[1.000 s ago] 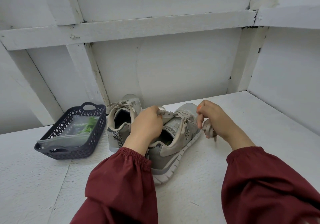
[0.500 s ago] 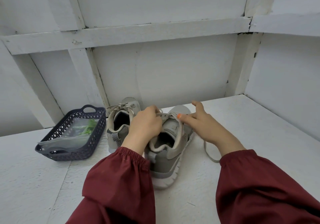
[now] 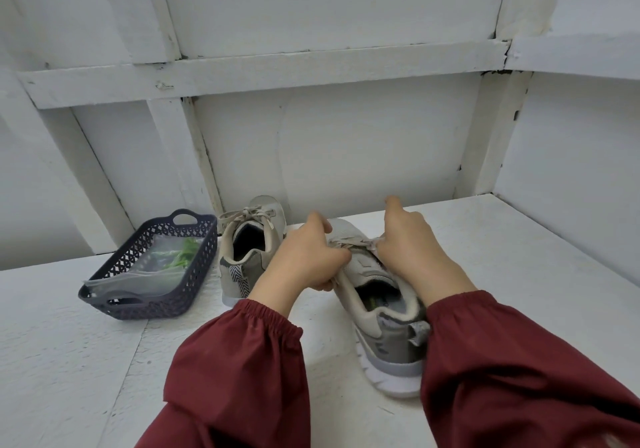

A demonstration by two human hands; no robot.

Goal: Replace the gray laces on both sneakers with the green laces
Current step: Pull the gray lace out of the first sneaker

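While white panelled walls (image 3: 329,156) hem the white table (image 3: 519,257), the left grip (image 3: 308,260) clutches a sneaker (image 3: 391,336) by its collar at 12 o'clock, the right grip (image 3: 412,250) pinches its gray lace (image 3: 349,242); green laces (image 3: 183,257) sit in a basket (image 3: 145,309) at 10 o'clock.

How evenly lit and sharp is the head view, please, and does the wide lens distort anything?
Head view: soft, even light, no glare on the white table; the wall beams splay outward toward the edges, wide-angle distortion; the right hand, pinching the gray lace, is slightly blurred at its raised finger; the green laces in the bag look hazy.
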